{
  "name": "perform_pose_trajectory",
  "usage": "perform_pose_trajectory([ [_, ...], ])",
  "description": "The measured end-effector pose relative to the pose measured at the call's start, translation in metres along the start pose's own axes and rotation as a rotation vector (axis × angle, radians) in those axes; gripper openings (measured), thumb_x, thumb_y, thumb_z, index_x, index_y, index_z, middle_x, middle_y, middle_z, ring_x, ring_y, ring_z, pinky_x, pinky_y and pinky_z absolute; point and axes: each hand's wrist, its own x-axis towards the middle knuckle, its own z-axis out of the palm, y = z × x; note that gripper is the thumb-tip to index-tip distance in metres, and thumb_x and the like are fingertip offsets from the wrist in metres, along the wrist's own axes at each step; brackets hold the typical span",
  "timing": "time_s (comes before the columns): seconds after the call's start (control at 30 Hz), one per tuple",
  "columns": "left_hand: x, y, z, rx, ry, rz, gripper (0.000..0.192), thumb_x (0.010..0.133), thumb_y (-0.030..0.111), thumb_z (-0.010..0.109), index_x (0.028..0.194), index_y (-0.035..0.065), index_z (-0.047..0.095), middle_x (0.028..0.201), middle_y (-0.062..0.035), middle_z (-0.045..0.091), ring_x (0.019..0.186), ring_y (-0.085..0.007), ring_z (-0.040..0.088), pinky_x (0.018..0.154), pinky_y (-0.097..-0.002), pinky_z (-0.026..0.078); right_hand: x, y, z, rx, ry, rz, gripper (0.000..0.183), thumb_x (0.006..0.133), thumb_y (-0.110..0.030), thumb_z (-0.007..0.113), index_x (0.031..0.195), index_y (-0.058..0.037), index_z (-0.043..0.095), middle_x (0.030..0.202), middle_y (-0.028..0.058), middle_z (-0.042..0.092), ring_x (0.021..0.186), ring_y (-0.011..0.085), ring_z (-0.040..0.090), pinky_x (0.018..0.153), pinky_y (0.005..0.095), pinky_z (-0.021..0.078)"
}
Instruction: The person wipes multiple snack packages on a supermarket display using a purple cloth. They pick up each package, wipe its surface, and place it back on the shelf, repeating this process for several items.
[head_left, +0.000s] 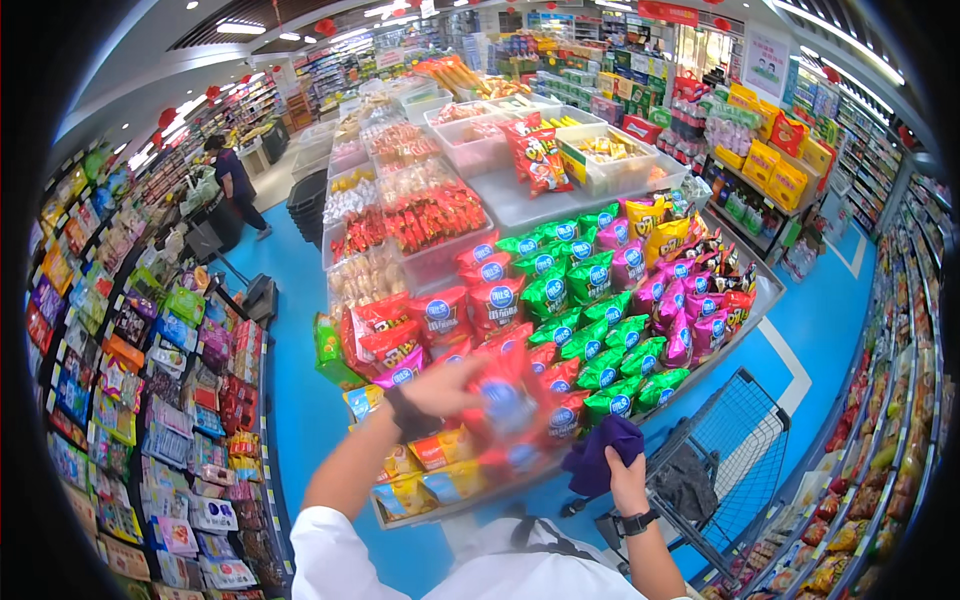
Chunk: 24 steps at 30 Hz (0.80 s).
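My left hand (444, 386), with a dark band at its wrist, grips the left side of a red snack bag (514, 409) with a round blue logo. Both are blurred, so the exact finger hold is hard to make out. Other red snack bags (499, 304) stand behind it on the display table, beside rows of green bags (592, 277). Yellow snack packs (446, 480) line the table's near edge below my left arm. In my right hand (626, 476), which wears a watch, is a bunched purple cloth (600, 456), held just off the table's front right corner.
A wire shopping cart (739, 435) with a dark item (682, 480) inside stands at my right. Snack shelves rise at left (169, 420) and right (855, 480). Clear plastic bins (480, 142) fill the table's far part. A person (238, 180) is at the far left, near a dustpan (260, 296).
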Motion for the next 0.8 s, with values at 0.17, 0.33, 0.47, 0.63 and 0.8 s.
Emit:
perform_pose_trajectory([
  [0.17, 0.035, -0.042, -0.158, 0.288, 0.398, -0.108, 0.072, 0.088, 0.010, 0.081, 0.152, 0.0093, 0.048, 0.141, -0.0184, 0.064, 0.133, -0.0319, 0.061, 0.111, -0.0430, 0.048, -0.009, 0.011, -0.008, -0.023, 0.121, 0.018, 0.041, 0.104, -0.005, 0.066, 0.143, 0.0005, 0.055, 0.134, 0.0119, 0.068, 0.119, 0.0220, 0.066, 0.103, 0.0361, 0.0529],
  [0.33, 0.076, -0.155, -0.255, 0.559, 0.430, -0.051, 0.067, 0.085, 0.007, 0.082, 0.147, 0.0070, 0.058, 0.133, -0.0186, 0.070, 0.125, -0.0328, 0.067, 0.108, -0.0411, 0.051, -0.014, 0.017, -0.012, -0.078, 0.243, 0.047, 0.043, 0.104, -0.007, 0.065, 0.145, 0.0012, 0.053, 0.139, 0.0129, 0.066, 0.125, 0.0245, 0.064, 0.108, 0.0381, 0.0509],
  [0.47, 0.134, -0.217, -0.255, 0.447, 0.265, -0.157, 0.068, 0.085, 0.014, 0.083, 0.149, 0.0141, 0.059, 0.129, -0.0220, 0.071, 0.122, -0.0360, 0.068, 0.108, -0.0435, 0.052, -0.020, 0.027, -0.023, -0.006, 0.363, 0.085, 0.044, 0.104, -0.007, 0.066, 0.144, 0.0004, 0.051, 0.136, 0.0132, 0.066, 0.123, 0.0249, 0.065, 0.107, 0.0394, 0.0524],
  [0.63, 0.168, -0.259, -0.238, 0.646, 0.216, -0.412, 0.072, 0.089, 0.023, 0.082, 0.154, 0.0197, 0.053, 0.129, -0.0209, 0.072, 0.121, -0.0388, 0.068, 0.101, -0.0482, 0.055, -0.028, 0.020, -0.019, -0.045, 0.515, 0.179, 0.042, 0.104, -0.008, 0.067, 0.143, -0.0006, 0.054, 0.136, 0.0092, 0.066, 0.121, 0.0209, 0.063, 0.108, 0.0351, 0.0476],
  [0.8, 0.188, -0.338, -0.230, 0.479, 0.101, -0.240, 0.071, 0.090, 0.016, 0.082, 0.153, 0.0178, 0.050, 0.134, -0.0212, 0.071, 0.122, -0.0383, 0.069, 0.102, -0.0478, 0.055, -0.025, 0.033, -0.022, 0.072, 0.540, 0.178, 0.044, 0.103, -0.008, 0.067, 0.144, -0.0010, 0.053, 0.136, 0.0089, 0.066, 0.121, 0.0214, 0.063, 0.108, 0.0356, 0.0477],
])
